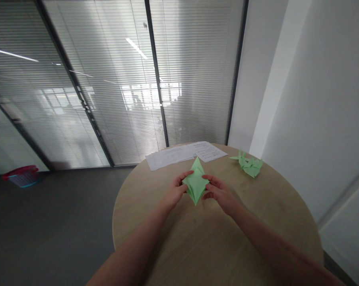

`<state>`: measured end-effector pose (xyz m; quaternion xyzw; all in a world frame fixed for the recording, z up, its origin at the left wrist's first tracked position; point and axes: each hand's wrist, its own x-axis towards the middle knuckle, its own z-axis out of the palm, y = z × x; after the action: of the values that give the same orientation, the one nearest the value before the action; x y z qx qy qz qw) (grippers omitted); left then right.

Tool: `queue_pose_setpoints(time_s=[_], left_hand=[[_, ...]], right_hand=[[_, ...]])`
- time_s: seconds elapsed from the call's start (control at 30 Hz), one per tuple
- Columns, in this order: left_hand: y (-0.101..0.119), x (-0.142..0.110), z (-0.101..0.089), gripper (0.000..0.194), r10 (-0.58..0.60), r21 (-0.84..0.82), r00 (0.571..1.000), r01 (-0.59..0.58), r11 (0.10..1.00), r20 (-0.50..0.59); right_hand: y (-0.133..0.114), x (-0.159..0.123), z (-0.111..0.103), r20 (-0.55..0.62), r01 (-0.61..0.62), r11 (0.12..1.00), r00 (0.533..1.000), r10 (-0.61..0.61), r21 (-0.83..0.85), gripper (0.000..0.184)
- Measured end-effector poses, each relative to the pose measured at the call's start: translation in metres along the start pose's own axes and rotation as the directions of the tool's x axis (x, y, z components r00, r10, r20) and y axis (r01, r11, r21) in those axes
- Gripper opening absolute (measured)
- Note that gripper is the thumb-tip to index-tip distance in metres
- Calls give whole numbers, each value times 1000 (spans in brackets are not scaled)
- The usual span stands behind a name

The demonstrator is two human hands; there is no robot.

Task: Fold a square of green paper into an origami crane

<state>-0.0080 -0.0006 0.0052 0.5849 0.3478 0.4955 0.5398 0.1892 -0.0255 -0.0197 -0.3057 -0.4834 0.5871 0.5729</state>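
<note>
A folded light green paper point(196, 181), shaped like a kite with points at top and bottom, is held just above a round wooden table point(209, 242). My left hand point(176, 191) pinches its left edge, thumb on top. On the other side, my right hand point(218, 192) grips the right edge with fingers curled against it. Both hands meet at the middle of the table.
Finished green paper figures point(249, 164) lie at the table's far right. White printed sheets point(183, 155) rest along the far edge. Glass walls with blinds stand behind, a white wall is at right, and a red and blue basket point(22, 175) sits on the grey floor at left.
</note>
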Motion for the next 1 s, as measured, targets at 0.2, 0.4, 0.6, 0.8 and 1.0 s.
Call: queue_pose_setpoints(time_s=[0.2, 0.4, 0.6, 0.8, 1.0], left_hand=[[3, 0, 0, 60, 72, 69, 996, -76, 995, 55], [3, 2, 2, 53, 199, 265, 977, -213, 940, 78], [2, 2, 2, 44, 190, 308, 981, -191, 932, 33], [5, 0, 7, 29, 211, 366, 977, -199, 909, 5], [0, 1, 9, 21, 246, 414, 968, -207, 886, -41]], right_hand=[[-2, 1, -2, -13, -21, 992, 1000, 23, 121, 44], [-6, 0, 1, -1, -17, 993, 1000, 17, 114, 50], [-11, -2, 4, -24, -23, 1000, 999, 24, 6, 56], [-3, 0, 2, -70, -12, 999, 997, 10, -31, 49], [7, 3, 3, -85, 68, 964, 992, -92, -257, 45]])
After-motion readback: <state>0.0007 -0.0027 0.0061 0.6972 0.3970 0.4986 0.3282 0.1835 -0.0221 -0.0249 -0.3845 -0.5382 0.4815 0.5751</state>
